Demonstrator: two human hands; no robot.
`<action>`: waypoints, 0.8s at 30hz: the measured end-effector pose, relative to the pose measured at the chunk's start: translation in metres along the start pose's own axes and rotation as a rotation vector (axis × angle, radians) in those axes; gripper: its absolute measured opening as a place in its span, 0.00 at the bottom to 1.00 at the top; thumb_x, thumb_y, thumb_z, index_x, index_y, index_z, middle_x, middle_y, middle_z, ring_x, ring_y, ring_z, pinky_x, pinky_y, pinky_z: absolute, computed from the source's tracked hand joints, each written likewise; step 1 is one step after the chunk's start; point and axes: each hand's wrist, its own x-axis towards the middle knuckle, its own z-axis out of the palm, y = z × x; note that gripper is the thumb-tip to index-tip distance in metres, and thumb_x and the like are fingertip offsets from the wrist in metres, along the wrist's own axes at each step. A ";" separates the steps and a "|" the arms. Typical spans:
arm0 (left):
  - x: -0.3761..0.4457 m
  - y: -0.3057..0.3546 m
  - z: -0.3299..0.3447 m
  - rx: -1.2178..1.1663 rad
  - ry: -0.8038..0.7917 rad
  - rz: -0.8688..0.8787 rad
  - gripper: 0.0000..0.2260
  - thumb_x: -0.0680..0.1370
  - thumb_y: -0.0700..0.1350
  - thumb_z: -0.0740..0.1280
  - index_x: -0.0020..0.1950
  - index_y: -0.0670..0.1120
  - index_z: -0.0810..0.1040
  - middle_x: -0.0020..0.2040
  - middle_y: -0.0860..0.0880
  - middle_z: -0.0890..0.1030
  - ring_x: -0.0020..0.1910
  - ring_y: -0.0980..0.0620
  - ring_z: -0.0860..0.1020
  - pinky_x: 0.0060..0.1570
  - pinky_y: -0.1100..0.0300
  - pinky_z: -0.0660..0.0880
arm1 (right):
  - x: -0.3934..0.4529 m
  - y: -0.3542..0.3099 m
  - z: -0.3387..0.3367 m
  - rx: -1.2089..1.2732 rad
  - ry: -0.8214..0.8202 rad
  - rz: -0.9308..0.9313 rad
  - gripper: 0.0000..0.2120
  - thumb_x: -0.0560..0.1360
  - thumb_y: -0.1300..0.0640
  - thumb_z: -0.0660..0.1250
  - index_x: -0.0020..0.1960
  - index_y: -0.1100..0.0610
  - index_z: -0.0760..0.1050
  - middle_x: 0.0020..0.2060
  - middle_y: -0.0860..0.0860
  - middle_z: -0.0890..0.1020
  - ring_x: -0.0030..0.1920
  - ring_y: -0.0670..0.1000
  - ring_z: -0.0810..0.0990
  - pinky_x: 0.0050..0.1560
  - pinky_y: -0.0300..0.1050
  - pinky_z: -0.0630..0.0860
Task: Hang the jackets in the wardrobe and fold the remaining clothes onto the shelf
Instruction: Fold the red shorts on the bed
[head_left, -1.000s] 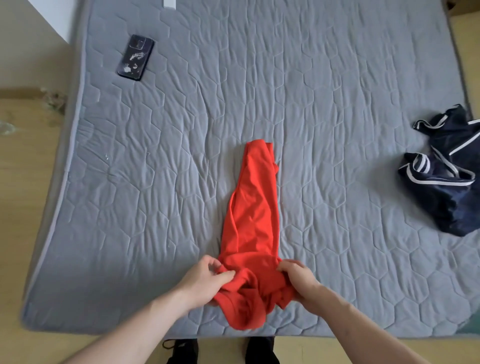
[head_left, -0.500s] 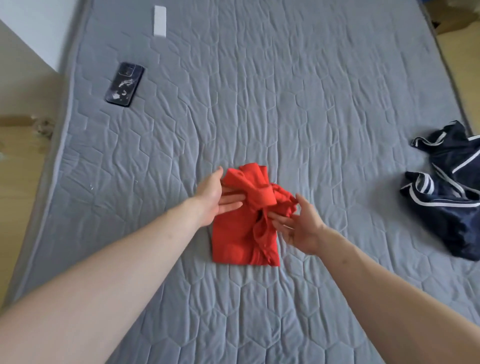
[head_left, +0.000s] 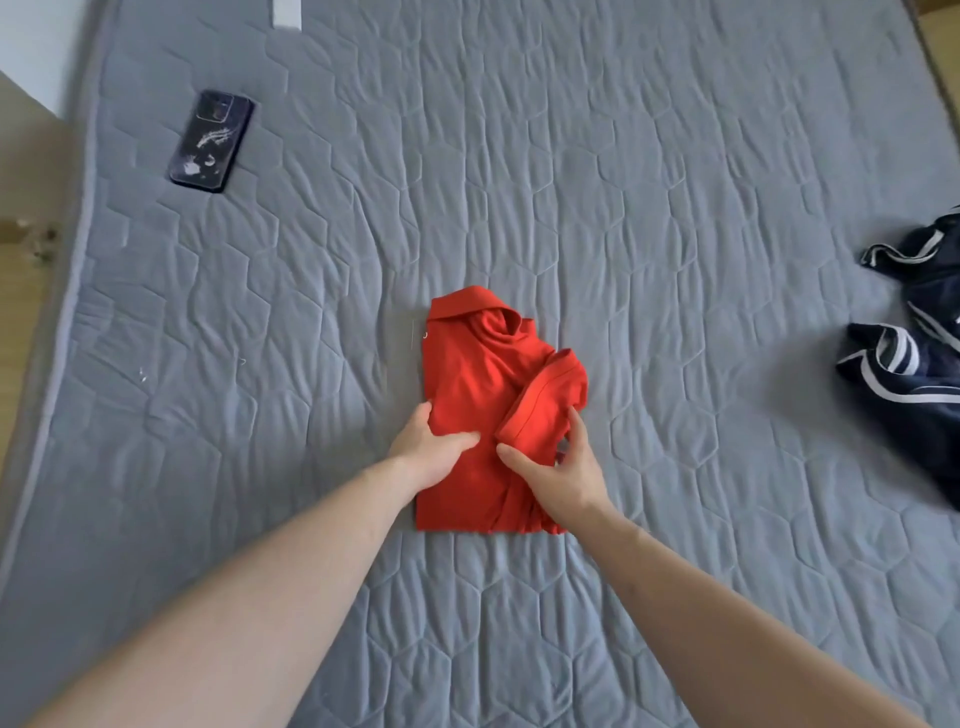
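Observation:
A red shirt (head_left: 478, 374) lies folded into a short stack in the middle of the grey quilted mattress (head_left: 623, 182), its collar at the far end. My left hand (head_left: 431, 449) rests on the near left part of the stack with relaxed fingers pressing the cloth. My right hand (head_left: 558, 467) touches the near right side, thumb and fingers spread around a folded sleeve edge. A dark navy jacket with white stripes (head_left: 914, 364) lies crumpled at the mattress's right edge.
A dark phone (head_left: 212, 141) lies face down at the far left of the mattress. A white strip (head_left: 287, 13) sits at the far edge. Wooden floor (head_left: 21, 291) shows to the left of the bed.
The long red shirt was folded over away from me into a short stack. Both hands let go of the bunched end and now lie on the near part of the stack.

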 end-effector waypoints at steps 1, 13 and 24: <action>0.002 -0.003 0.002 0.002 -0.006 0.009 0.33 0.74 0.53 0.76 0.76 0.51 0.68 0.64 0.51 0.80 0.61 0.50 0.79 0.61 0.59 0.73 | 0.004 0.000 0.004 -0.001 -0.003 0.031 0.58 0.61 0.38 0.80 0.82 0.47 0.53 0.71 0.46 0.73 0.70 0.47 0.74 0.69 0.43 0.71; -0.029 -0.043 -0.005 0.157 -0.475 -0.146 0.21 0.67 0.47 0.78 0.56 0.43 0.79 0.45 0.47 0.87 0.38 0.52 0.84 0.42 0.57 0.80 | -0.002 -0.013 -0.021 0.093 -0.310 0.541 0.04 0.54 0.57 0.59 0.27 0.51 0.64 0.25 0.54 0.68 0.24 0.54 0.64 0.31 0.41 0.57; -0.019 -0.031 -0.031 0.585 0.276 0.658 0.28 0.62 0.58 0.76 0.59 0.54 0.74 0.60 0.52 0.74 0.60 0.47 0.74 0.62 0.52 0.73 | -0.080 0.067 -0.015 0.030 0.467 0.159 0.25 0.72 0.54 0.76 0.66 0.55 0.73 0.61 0.51 0.78 0.62 0.52 0.76 0.66 0.52 0.73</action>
